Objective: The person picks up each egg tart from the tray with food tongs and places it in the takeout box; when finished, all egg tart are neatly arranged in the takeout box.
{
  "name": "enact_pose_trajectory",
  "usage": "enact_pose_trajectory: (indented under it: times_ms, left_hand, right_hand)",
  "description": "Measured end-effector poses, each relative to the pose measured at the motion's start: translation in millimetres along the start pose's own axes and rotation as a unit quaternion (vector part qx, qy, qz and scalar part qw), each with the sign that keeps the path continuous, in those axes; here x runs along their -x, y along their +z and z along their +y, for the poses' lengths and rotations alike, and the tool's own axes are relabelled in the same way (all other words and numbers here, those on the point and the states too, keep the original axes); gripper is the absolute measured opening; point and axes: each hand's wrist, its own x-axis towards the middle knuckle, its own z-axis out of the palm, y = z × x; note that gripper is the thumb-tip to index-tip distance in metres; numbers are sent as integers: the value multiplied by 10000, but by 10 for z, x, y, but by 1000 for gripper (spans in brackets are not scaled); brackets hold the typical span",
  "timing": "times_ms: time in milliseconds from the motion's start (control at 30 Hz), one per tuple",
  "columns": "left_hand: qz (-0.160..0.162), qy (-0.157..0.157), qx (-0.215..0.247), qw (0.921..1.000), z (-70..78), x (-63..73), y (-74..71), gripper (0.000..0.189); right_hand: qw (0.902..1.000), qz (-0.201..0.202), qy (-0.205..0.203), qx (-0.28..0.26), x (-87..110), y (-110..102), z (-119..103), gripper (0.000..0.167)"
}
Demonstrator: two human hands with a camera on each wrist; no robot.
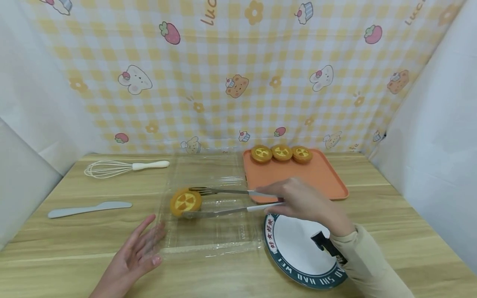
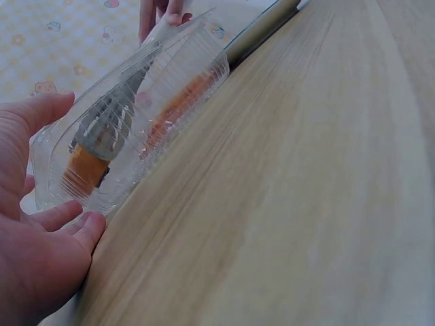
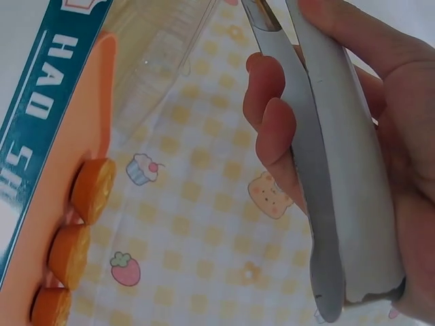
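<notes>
My right hand (image 1: 303,201) grips the pale handles of metal tongs (image 1: 232,191), one jaw slotted like a fork and the other a flat blade. These jaws lie on either side of an egg tart (image 1: 185,202) with a yellow patterned top, at the left part of a clear plastic container (image 1: 214,249). At the container's left side, my left hand (image 1: 130,258) has its fingers spread, fingertips at the clear wall. The left wrist view shows the orange tart (image 2: 85,171) and tong ends inside the container. In the right wrist view, my fingers (image 3: 277,132) wrap the tongs' handles.
Three more tarts (image 1: 281,152) line the back edge of an orange tray (image 1: 309,178) at the right. A green-rimmed plate (image 1: 273,242) sits in front of it, partly under my right forearm. On the left lie a whisk (image 1: 149,165) and a pale plastic knife (image 1: 89,209).
</notes>
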Motion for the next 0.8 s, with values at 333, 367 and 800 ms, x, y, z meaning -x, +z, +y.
enact_pose_trajectory:
  times_ms: [333,367,800]
  left_hand:
    - [-50,147,126,9998,-11,-1,-1,77]
    - [-45,147,127,9998,-11,-2,-1,77]
    - [-20,80,87,9999,-3,1,-1,77]
  right_hand:
    - [9997,-210,85,14,-92,56,-42,44]
    - [9997,-214,90,11,-93,61,-45,43]
    - [9996,-174,167,144,-103,115,-62,46]
